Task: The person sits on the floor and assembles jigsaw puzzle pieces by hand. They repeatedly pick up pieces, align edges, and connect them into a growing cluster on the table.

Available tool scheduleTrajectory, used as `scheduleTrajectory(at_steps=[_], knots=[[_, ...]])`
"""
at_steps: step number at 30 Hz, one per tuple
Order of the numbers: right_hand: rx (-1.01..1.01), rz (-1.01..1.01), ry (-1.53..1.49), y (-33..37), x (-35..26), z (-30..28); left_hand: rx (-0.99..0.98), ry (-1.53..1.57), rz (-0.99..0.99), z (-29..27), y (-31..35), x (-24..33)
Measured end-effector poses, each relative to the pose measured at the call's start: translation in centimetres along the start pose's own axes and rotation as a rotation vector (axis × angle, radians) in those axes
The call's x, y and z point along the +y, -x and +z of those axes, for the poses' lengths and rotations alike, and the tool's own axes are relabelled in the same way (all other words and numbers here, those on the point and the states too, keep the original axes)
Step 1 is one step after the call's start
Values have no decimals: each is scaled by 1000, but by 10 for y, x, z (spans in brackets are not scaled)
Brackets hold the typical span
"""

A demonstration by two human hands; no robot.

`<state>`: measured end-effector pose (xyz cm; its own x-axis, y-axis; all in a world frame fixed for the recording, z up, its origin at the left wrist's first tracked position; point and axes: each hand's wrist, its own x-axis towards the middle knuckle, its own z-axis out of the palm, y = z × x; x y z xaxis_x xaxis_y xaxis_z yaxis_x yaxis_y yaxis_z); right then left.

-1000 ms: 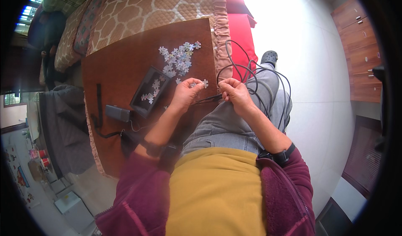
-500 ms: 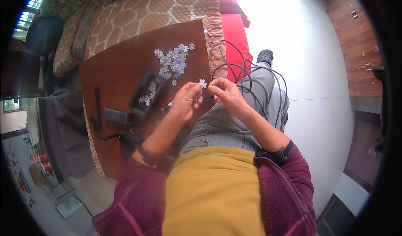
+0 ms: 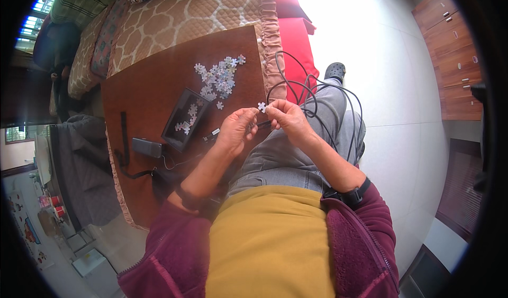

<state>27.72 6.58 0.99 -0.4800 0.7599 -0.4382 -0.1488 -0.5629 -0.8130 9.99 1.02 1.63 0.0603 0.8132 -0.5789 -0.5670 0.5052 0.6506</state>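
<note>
A small pale puzzle piece [image 3: 262,107] is up between my two hands, above the table's right edge. My right hand [image 3: 287,119] has thumb and forefinger pinched on its right side. Close by on the left, my left hand [image 3: 237,130] is closed too, thumb against fingers, with its tips next to the piece; whether they hold anything is hidden. Beyond the hands, a loose heap of puzzle pieces [image 3: 221,78] lies on the brown table [image 3: 153,81]. One single piece [image 3: 219,105] sits apart from the heap. More pieces rest in a black open box [image 3: 172,126] left of my hands.
Left of the box lie a dark power bank [image 3: 146,147] with a thin cable and a black strap [image 3: 124,134]. A small white-ended stick [image 3: 215,132] is beside my left wrist. Black cables [image 3: 317,102] loop over my legs. A patterned quilt [image 3: 196,12] covers the far side.
The puzzle piece has shifted slightly right, from my left fingertips to my right ones. My left hand has moved a little to the right and down.
</note>
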Motion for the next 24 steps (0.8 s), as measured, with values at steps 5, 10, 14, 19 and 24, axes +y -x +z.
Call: scheduleTrajectory(at_steps=[5,10,14,19,24], knots=[[-4,-6,56,4,-3,4,13,-93,38,0,0,2],[-14,-2,116,5,-6,8,29,-167,48,1,1,3],[3,27,134,7,-7,10,72,-208,114,-18,4,17],[38,54,105,3,-3,10,356,-236,313,-74,7,52],[17,40,123,4,1,10,570,-407,368,-121,6,69]])
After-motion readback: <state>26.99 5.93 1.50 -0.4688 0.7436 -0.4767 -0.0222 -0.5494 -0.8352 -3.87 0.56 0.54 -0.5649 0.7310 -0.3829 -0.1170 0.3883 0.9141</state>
